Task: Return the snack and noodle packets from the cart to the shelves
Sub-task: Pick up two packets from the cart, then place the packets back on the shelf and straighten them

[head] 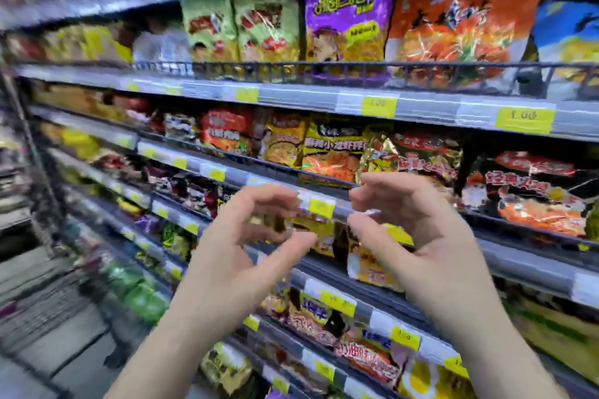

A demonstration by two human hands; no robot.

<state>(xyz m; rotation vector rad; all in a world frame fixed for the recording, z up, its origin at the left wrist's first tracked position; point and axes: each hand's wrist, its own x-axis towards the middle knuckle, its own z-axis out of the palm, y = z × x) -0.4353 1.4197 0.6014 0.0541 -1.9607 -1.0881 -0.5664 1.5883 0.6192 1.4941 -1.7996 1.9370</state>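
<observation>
Both my hands are raised in front of the noodle shelves, palms facing each other. My left hand (246,236) and my right hand (411,230) have curled, spread fingers with nothing between them. Between and behind them runs a shelf edge (327,204) with yellow price tags. Just above it stand a yellow noodle packet (334,152) and a gold-and-red noodle packet (418,155). Below the hands sits a yellow-white packet (369,266). The cart is out of view.
Shelves run from left to right, packed with noodle packets: a purple bag (350,16) and an orange bag (460,26) on the upper shelf behind a wire rail (324,70). The tiled floor (48,317) lies at lower left. The picture is blurred by motion.
</observation>
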